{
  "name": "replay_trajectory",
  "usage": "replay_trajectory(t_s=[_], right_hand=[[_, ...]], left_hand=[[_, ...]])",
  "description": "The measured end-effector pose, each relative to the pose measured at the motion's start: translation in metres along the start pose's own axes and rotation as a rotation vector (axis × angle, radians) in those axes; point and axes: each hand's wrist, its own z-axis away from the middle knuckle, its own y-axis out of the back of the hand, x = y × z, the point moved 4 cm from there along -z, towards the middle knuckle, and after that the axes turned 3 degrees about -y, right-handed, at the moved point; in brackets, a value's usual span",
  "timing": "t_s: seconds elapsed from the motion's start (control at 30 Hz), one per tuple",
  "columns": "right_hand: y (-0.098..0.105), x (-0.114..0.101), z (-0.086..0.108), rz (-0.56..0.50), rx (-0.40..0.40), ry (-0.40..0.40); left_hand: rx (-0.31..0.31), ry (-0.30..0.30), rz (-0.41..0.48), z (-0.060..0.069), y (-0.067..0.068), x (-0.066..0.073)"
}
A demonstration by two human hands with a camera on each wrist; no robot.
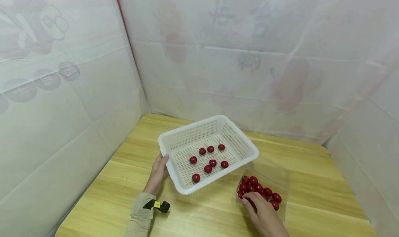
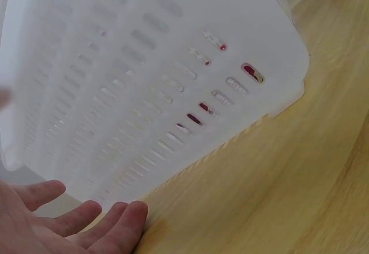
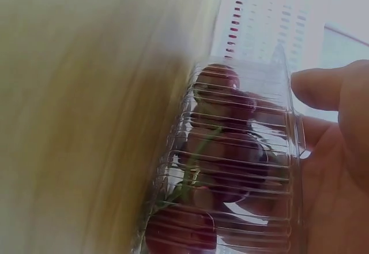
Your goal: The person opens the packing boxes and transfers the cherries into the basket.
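Observation:
A white perforated basket point(image 1: 218, 175) with several red cherries point(image 1: 196, 177) spread over its floor is in the middle of the head view. My left hand point(image 1: 157, 176) grips its left side, thumb on the rim. The left wrist view has that hand's fingers point(image 2: 118, 228) against the basket's outer wall point(image 2: 248, 11). To the right, a clear plastic box point(image 1: 282, 214) holds a pile of cherries point(image 1: 254, 181). My right hand point(image 1: 265, 216) reaches over its near wall, fingertips among the cherries and partly hidden. Through the ribbed box point(image 3: 271, 133), the right wrist view shows cherries point(image 3: 180, 230) and a green stem.
Both containers are on a light wooden table point(image 1: 321, 185). Pale printed sheets point(image 1: 237, 91) hang behind it and at both sides. A black strap with a yellow label point(image 1: 157, 204) is around the left wrist, over a beige sleeve point(image 1: 140, 218).

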Motion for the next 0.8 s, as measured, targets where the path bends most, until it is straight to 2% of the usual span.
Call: replay_trajectory(t_s=[0.33,0.4,0.6,0.7,0.8], right_hand=[[0.006,-0.003,0.001,-0.143,0.076,0.103],[0.008,-0.003,0.002,-0.157,0.089,0.105],[0.011,-0.002,0.008,-0.147,0.177,0.184],[0.014,0.002,0.011,-0.127,0.184,0.152],[0.019,0.008,0.013,-0.113,0.157,0.061]], left_hand=[[0.003,0.001,-0.008,-0.002,0.001,0.004],[0.006,0.0,-0.004,-0.003,0.001,0.005],[0.013,-0.004,-0.009,-0.001,0.001,0.003],[0.011,-0.006,-0.008,0.0,0.0,0.002],[0.009,-0.003,0.013,0.001,0.0,0.002]])
